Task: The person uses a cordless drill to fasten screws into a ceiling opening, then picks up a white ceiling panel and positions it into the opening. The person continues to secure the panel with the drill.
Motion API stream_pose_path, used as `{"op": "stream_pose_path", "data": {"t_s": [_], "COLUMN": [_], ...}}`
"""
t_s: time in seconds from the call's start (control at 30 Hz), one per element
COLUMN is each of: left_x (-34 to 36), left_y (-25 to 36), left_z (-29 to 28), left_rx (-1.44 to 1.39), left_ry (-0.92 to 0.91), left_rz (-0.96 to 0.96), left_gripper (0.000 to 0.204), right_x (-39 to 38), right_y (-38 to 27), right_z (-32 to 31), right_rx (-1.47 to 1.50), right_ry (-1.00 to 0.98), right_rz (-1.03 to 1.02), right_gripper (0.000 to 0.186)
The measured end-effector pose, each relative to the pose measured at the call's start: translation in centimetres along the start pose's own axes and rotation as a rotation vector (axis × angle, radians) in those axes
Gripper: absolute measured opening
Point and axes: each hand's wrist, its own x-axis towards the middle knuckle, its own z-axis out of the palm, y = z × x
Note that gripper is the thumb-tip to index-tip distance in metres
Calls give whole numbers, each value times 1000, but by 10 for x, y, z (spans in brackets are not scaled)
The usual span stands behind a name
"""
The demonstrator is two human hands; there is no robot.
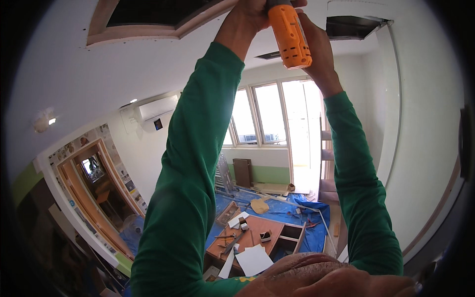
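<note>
Raised overhead at the top of the head view is an orange power drill (289, 37), its dark front end pointing up and cut off by the picture's upper edge. My right hand (316, 47) is closed on it from behind and the right side; the drill's body hides part of the grip. Against the drill's front end on the left is my left hand (251, 14), its fingers mostly out of the picture. Close by on the left, a framed opening (133, 32) sits in the white ceiling.
Another dark ceiling opening (351, 28) lies to the right. Below, a brown wooden board (262, 225) holds tools, small boxes and white sheets (254, 260). Blue sheeting (314, 237) covers the floor around it. Windows (269, 114), a ladder (224, 173) and an air conditioner (157, 108) stand farther off.
</note>
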Motion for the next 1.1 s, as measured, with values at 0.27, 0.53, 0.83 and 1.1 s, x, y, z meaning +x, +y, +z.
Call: {"op": "stream_pose_path", "data": {"t_s": [0.27, 0.53, 0.83, 1.1], "left_x": [5, 8, -11, 15], "left_y": [10, 17, -5, -21], "left_z": [11, 19, -9, -13], "left_rx": [248, 753, -159, -367], "left_ry": [276, 420, -268, -363], "left_rz": [-111, -153, 4, 117], "left_gripper": [30, 38, 46, 29], "right_x": [2, 3, -1, 6], "right_y": [-2, -6, -5, 5], "right_z": [-6, -5, -3, -7], "right_rx": [-7, -31, -62, -79], "right_ry": [-34, -37, -6, -57], "right_rz": [19, 19, -2, -82], "right_gripper": [47, 40, 52, 64]}}
